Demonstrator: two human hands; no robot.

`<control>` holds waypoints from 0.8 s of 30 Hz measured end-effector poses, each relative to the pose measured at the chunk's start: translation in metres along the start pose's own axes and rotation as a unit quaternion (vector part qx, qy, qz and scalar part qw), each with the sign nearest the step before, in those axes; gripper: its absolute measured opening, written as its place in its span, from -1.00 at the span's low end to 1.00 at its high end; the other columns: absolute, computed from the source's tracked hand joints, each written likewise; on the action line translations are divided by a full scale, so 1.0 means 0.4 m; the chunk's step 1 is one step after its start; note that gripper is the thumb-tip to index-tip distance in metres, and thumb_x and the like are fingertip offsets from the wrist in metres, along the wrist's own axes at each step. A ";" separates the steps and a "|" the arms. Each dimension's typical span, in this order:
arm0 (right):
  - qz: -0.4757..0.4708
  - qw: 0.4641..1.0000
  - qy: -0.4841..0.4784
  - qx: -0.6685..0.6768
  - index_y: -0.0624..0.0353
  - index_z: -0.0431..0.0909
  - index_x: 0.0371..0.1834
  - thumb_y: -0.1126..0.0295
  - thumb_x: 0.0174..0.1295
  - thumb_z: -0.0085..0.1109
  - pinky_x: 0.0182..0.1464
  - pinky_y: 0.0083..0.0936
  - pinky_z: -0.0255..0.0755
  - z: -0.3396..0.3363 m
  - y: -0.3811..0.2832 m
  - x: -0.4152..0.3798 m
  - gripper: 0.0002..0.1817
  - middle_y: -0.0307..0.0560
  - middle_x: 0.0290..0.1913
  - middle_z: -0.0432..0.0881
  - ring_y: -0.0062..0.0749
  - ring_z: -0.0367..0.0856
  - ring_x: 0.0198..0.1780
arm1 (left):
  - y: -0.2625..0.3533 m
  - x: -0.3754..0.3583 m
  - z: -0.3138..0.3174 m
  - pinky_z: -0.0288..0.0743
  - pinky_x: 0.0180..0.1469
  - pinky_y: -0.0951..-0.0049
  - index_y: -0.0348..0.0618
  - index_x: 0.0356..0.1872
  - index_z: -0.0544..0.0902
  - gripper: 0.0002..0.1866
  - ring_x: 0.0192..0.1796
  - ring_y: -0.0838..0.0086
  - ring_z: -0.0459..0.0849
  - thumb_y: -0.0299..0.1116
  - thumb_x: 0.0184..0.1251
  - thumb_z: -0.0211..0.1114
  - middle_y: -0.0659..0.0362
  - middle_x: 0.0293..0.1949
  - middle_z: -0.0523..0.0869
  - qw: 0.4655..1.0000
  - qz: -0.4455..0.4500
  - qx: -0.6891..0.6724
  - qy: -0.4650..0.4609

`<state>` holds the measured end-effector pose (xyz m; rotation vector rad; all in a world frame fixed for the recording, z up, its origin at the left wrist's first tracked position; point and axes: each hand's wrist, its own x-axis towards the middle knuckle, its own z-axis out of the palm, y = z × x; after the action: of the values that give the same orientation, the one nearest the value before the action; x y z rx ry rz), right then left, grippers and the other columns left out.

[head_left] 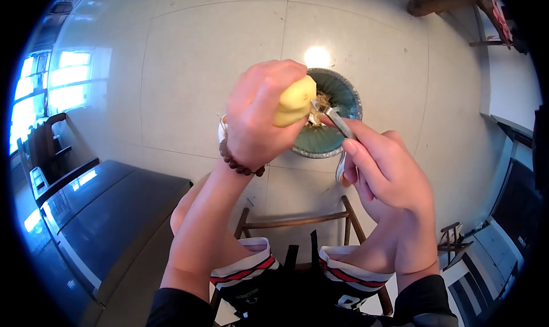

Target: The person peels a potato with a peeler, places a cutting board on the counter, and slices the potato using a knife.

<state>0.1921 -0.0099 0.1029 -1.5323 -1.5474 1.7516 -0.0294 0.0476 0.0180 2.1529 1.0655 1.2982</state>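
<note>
Wrapped around a peeled, pale yellow potato (295,102) is my left hand (260,106), with a beaded bracelet (237,162) at its wrist. My right hand (389,164) grips a metal peeler (338,120), whose tip comes right up to the potato's right side. Below both hands stands a round bin (326,143) with a green lining, and brownish peelings (323,100) show inside it. The left hand hides part of the potato and of the bin's rim.
The bin rests on a pale tiled floor (217,52) between my feet. A wooden chair frame (297,220) is under my legs. Dark, glossy furniture (126,212) stands to the left. At the upper right is a wooden piece of furniture (440,0), and a small folding stool (453,244) sits at the lower right.
</note>
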 end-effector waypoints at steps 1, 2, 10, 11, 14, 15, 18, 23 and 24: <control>-0.017 1.000 0.000 -0.023 0.21 0.58 0.35 0.29 0.63 -0.05 -0.40 -0.41 0.52 0.001 0.004 0.000 -0.61 -0.10 -0.62 0.58 -0.34 0.62 -0.60 | -0.002 -0.002 0.002 0.71 0.01 0.34 -0.23 0.10 0.64 -0.41 -0.01 0.23 0.80 -0.65 -0.01 0.67 -0.05 0.04 0.78 1.000 0.004 0.004 0.008; -0.033 0.998 0.001 -0.046 0.22 0.54 0.44 0.30 0.63 -0.10 -0.36 -0.48 0.57 0.002 0.007 -0.002 -0.55 -0.15 -0.65 0.56 -0.42 0.64 -0.59 | -0.002 -0.002 0.003 0.71 0.01 0.34 -0.23 0.10 0.64 -0.41 -0.01 0.23 0.80 -0.65 -0.01 0.67 -0.05 0.04 0.78 1.000 0.004 0.002 0.005; -0.064 0.996 0.037 -0.041 0.21 0.65 0.13 0.31 0.59 0.05 -0.41 -0.31 0.41 0.016 0.002 -0.006 -0.73 0.02 -0.63 0.51 -0.09 0.57 -0.60 | -0.009 0.004 0.004 0.71 0.01 0.31 -0.25 0.06 0.64 -0.42 -0.02 0.19 0.80 -0.61 -0.03 0.71 -0.06 -0.02 0.80 0.999 0.045 0.021 0.019; -0.055 0.997 0.042 -0.040 0.21 0.65 0.12 0.30 0.59 0.04 -0.40 -0.31 0.41 0.020 -0.002 -0.008 -0.73 0.02 -0.63 0.51 -0.08 0.57 -0.60 | -0.010 0.004 0.001 0.71 0.01 0.31 -0.25 0.06 0.64 -0.42 -0.02 0.19 0.80 -0.61 -0.03 0.71 -0.06 -0.02 0.80 0.999 0.046 0.022 0.013; -0.032 0.999 0.015 -0.025 0.20 0.65 0.34 0.31 0.60 -0.06 -0.45 -0.54 0.39 0.013 -0.007 -0.011 -0.59 -0.22 -0.69 0.45 -0.52 0.45 -0.63 | -0.009 0.004 0.003 0.71 0.02 0.30 -0.25 0.05 0.63 -0.42 -0.01 0.17 0.80 -0.61 -0.04 0.71 -0.06 -0.02 0.80 0.998 0.060 0.029 0.016; -0.031 0.999 0.017 -0.023 0.20 0.65 0.34 0.31 0.60 -0.06 -0.45 -0.54 0.39 0.012 -0.004 -0.011 -0.59 -0.22 -0.69 0.45 -0.52 0.45 -0.63 | -0.010 0.004 0.003 0.70 0.02 0.29 -0.25 0.05 0.63 -0.42 -0.01 0.16 0.80 -0.61 -0.04 0.71 -0.06 -0.02 0.81 0.997 0.066 0.033 0.017; -0.032 0.999 0.008 -0.021 0.23 0.65 0.33 0.32 0.60 -0.07 -0.47 -0.56 0.36 0.009 0.000 -0.012 -0.58 -0.23 -0.69 0.46 -0.55 0.44 -0.63 | -0.007 0.005 0.001 0.70 0.03 0.28 -0.26 0.05 0.63 -0.42 0.00 0.15 0.80 -0.62 -0.05 0.71 -0.06 -0.02 0.81 0.996 0.072 0.041 0.016; -0.020 0.999 -0.026 0.019 0.26 0.65 0.02 0.31 0.64 -0.05 -0.44 -0.38 0.39 -0.003 -0.010 -0.016 -0.71 -0.14 -0.67 0.49 -0.32 0.53 -0.63 | -0.002 0.007 0.003 0.70 0.02 0.28 -0.26 0.05 0.63 -0.42 -0.01 0.15 0.80 -0.62 -0.05 0.70 -0.06 -0.02 0.81 0.996 0.075 0.038 0.024; -0.020 0.999 -0.024 0.019 0.26 0.65 0.02 0.31 0.64 -0.05 -0.44 -0.38 0.39 -0.004 -0.012 -0.017 -0.71 -0.14 -0.67 0.49 -0.32 0.53 -0.63 | 0.002 0.007 0.002 0.70 0.02 0.28 -0.26 0.04 0.63 -0.43 -0.02 0.15 0.80 -0.62 -0.05 0.70 -0.06 -0.03 0.81 0.996 0.074 0.043 0.026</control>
<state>0.1939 -0.0129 0.1105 -1.4420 -1.5479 1.7985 -0.0275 0.0493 0.0195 2.3123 1.0168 1.4030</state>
